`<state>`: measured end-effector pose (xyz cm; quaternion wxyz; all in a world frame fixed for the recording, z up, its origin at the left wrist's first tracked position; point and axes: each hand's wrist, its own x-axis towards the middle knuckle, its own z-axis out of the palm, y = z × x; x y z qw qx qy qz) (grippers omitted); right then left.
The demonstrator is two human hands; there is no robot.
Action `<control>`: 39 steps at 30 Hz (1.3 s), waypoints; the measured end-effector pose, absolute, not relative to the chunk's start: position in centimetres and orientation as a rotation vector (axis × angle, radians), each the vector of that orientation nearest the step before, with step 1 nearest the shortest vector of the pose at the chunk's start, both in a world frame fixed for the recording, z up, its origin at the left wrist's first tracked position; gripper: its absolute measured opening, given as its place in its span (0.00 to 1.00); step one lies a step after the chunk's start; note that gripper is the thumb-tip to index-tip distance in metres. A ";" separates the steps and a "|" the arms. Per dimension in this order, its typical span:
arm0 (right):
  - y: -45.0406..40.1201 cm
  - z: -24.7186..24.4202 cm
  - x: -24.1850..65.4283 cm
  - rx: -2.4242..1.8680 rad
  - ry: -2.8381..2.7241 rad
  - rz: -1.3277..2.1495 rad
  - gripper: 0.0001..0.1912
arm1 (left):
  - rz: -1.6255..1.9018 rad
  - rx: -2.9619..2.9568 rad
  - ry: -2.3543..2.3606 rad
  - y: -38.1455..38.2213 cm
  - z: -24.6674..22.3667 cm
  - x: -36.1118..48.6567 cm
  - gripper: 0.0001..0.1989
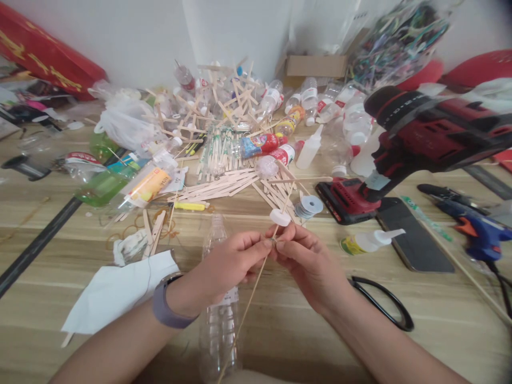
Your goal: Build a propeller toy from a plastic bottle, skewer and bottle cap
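My left hand (pixel 236 253) and my right hand (pixel 306 256) meet in front of me, fingertips pinched together around a thin wooden stick (pixel 256 285). The stick slants from my lap up toward the craft sticks. A white bottle cap (pixel 280 217) sits on it just beyond my fingers. Something small and greyish, perhaps wire or thread, shows between my thumbs; its exact form is hidden. Under my left wrist lies a clear plastic bottle (pixel 218 330). A spool of grey wire or thread (pixel 309 206) stands past my right hand.
A red cordless drill (pixel 420 138) stands at right, near a phone (pixel 412 234), glue bottle (pixel 368 241) and blue glue gun (pixel 480 224). Black scissor handles or a loop (pixel 384 304) lie by my right forearm. Craft sticks (pixel 224 184), bottles and white paper (pixel 116 293) spread across the table.
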<state>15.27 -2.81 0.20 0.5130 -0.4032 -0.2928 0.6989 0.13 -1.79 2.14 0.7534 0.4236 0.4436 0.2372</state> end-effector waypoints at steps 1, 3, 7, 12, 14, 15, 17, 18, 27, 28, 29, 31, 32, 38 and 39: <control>-2.8 0.1 15.3 -0.974 -0.705 1.674 0.09 | 0.521 0.923 0.963 -1.8 2.1 0.2 0.16; -2.8 0.1 15.2 -0.986 -0.709 1.662 0.09 | 0.530 0.929 0.957 -1.8 2.0 0.3 0.17; -3.0 0.2 15.1 -1.003 -0.727 1.637 0.09 | 0.554 0.931 0.948 -1.7 2.1 0.4 0.20; -3.0 0.4 15.0 -0.989 -0.693 1.657 0.09 | 0.559 0.927 0.919 -1.8 2.2 0.3 0.17; -2.9 0.4 15.0 -0.968 -0.676 1.665 0.10 | 0.549 0.921 0.902 -1.8 2.2 0.3 0.16; -2.9 0.4 15.0 -0.952 -0.663 1.672 0.10 | 0.545 0.920 0.893 -1.9 2.2 0.3 0.16; -2.9 0.3 15.0 -0.924 -0.639 1.687 0.10 | 0.536 0.913 0.876 -1.9 2.3 0.3 0.15; -2.9 0.2 15.0 -0.913 -0.626 1.694 0.10 | 0.531 0.907 0.865 -1.9 2.3 0.3 0.15; -2.9 0.0 14.8 -0.893 -0.578 1.693 0.11 | 0.472 0.807 0.843 -1.8 1.8 0.5 0.15; -2.9 0.0 14.8 -0.893 -0.582 1.686 0.11 | 0.473 0.812 0.853 -1.8 1.7 0.5 0.15; -2.9 0.1 14.8 -0.894 -0.587 1.678 0.11 | 0.477 0.825 0.863 -1.8 1.7 0.6 0.15; -2.9 0.1 14.7 -0.900 -0.598 1.666 0.10 | 0.490 0.871 0.892 -1.9 1.7 0.7 0.15; -2.9 0.1 14.7 -0.904 -0.604 1.661 0.10 | 0.496 0.900 0.911 -1.9 1.7 0.7 0.16; -3.0 -0.1 14.7 -0.937 -0.653 1.614 0.10 | 0.510 0.979 0.984 -2.1 1.5 0.8 0.18; -3.0 -0.2 14.7 -0.945 -0.662 1.604 0.10 | 0.512 0.990 0.984 -2.1 1.3 0.8 0.18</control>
